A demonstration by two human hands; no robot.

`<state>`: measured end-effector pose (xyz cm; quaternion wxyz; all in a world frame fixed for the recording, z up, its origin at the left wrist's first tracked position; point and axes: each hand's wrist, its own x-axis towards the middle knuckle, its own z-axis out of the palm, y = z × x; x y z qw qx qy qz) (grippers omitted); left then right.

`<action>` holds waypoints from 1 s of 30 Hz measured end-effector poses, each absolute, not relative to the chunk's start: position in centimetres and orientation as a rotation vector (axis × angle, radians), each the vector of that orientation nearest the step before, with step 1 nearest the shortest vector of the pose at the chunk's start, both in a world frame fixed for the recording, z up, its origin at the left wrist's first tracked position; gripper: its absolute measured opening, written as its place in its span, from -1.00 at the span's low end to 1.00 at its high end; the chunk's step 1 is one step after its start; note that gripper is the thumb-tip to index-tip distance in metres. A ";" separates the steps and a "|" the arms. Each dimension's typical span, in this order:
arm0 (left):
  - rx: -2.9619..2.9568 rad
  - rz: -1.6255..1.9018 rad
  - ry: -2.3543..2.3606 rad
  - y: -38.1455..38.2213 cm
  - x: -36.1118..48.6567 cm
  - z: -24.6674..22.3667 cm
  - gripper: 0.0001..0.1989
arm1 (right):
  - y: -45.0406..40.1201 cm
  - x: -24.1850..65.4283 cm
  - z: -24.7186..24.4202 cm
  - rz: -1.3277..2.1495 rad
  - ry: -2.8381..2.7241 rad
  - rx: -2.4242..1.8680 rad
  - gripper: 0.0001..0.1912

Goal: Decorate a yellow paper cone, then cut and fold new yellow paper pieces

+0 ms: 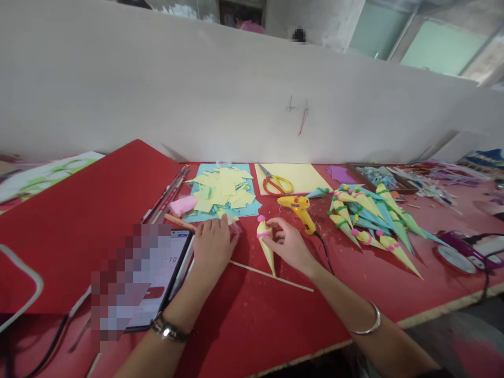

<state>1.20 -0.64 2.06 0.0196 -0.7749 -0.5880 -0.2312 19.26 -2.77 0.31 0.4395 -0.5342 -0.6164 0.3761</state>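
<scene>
My right hand (292,244) has its thumb and fingertips on a small pale-yellow paper cone (268,255). The cone points toward me and has a pink pompom on top and a pink band around it. To its left, my left hand (212,242) rests palm down with the thumb apart, at the near edge of a heap of yellow paper pieces (226,188). Clear plastic (235,227) shows by its fingertips; whether they touch it is hidden. A thin wooden stick (275,277) lies just below the cone's tip.
A yellow glue gun (299,209) with a black cord lies right of centre. Scissors (275,181) rest on a cream sheet (305,176). Finished cones (368,212) are piled at right. A phone (157,283) lies left, beside a red board (98,226). A white partition (236,100) stands behind.
</scene>
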 end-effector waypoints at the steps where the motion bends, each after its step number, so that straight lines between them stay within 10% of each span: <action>1: -2.419 -0.721 -1.813 -0.6 1.2 2.0 -0.59 | -2.8 19.3 0.3 0.870 -1.583 -1.365 -0.75; 10: -2.829 -0.985 -1.527 -0.8 2.4 2.7 -0.54 | -3.2 19.2 1.6 0.465 -1.630 -1.177 -0.88; 30: -3.180 -1.184 -1.339 -1.6 4.0 0.9 -0.27 | -3.8 18.5 1.7 0.826 -1.657 -1.020 -0.89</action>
